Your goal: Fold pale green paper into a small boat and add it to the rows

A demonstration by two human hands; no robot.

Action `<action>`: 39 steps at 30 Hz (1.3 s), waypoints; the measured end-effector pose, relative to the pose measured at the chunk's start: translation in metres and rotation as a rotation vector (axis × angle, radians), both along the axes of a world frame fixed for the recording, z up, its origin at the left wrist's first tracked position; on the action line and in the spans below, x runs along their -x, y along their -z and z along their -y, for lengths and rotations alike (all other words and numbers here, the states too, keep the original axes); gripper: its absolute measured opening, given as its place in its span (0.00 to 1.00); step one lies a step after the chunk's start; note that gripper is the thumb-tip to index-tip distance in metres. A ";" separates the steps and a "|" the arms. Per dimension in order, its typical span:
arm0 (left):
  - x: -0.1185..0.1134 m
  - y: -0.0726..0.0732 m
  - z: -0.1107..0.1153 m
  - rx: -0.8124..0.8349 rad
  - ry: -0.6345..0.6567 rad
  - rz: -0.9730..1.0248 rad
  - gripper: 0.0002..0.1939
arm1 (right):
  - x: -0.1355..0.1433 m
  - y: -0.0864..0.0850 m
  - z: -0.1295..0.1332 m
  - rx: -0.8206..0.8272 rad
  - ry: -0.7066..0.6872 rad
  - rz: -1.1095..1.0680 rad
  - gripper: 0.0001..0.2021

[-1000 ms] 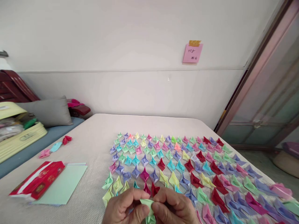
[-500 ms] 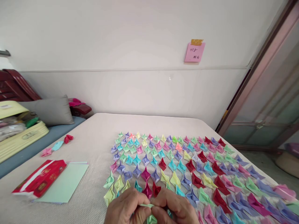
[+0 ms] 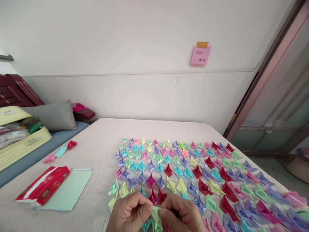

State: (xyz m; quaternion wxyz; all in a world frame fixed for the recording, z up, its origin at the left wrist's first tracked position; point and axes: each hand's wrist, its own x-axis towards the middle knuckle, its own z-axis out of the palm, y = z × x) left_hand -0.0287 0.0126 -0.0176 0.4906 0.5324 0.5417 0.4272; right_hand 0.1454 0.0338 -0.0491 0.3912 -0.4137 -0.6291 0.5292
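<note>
My left hand and my right hand meet at the bottom edge of the view, both pinching one small light green folded paper between thumbs and fingers. Just beyond my hands, rows of many small folded paper boats in green, blue, purple, pink, red and yellow cover the pale bed surface. The lower part of the green paper is cut off by the frame.
A stack of light green paper sheets lies at the left with a red packet on it. Three loose folded pieces lie farther left. A yellow case, grey pillow and pink wall note are beyond.
My hands stay at the bottom edge, working the green paper; the piece shows more between my fingertips now than half a second ago. The view shifted slightly.
</note>
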 end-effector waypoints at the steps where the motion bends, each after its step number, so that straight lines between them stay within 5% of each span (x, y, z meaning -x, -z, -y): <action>1: 0.001 -0.002 -0.001 0.006 0.005 0.012 0.22 | 0.000 0.000 -0.001 0.068 -0.019 -0.034 0.20; 8: 0.001 0.002 0.000 0.039 -0.036 0.094 0.25 | 0.006 0.003 0.000 0.252 -0.006 -0.207 0.23; 14: -0.001 0.013 -0.009 0.078 -0.040 0.147 0.26 | 0.014 0.016 -0.009 0.595 -0.018 -0.480 0.17; 19: -0.003 0.016 -0.008 0.079 -0.008 0.410 0.21 | 0.014 0.024 -0.014 0.704 0.016 -0.670 0.20; 21: -0.003 0.018 -0.005 -0.024 0.014 0.384 0.18 | 0.013 0.024 -0.013 0.712 -0.024 -0.678 0.20; 25: -0.004 0.022 0.000 -0.382 -0.064 0.030 0.04 | 0.014 0.021 -0.010 0.711 -0.037 -0.655 0.21; 29: -0.005 0.024 0.000 -0.557 -0.080 -0.157 0.07 | 0.016 0.019 -0.011 0.704 0.060 -0.582 0.22; 32: -0.003 0.026 -0.001 -0.544 -0.121 -0.189 0.06 | 0.014 0.013 -0.009 0.548 0.155 -0.388 0.24; 36: 0.003 0.026 -0.003 -0.544 -0.157 -0.260 0.04 | 0.008 0.004 -0.002 -0.163 0.303 -0.129 0.12; 39: 0.007 0.025 -0.005 -0.587 -0.083 -0.336 0.04 | 0.004 0.003 0.001 -0.618 0.258 0.045 0.04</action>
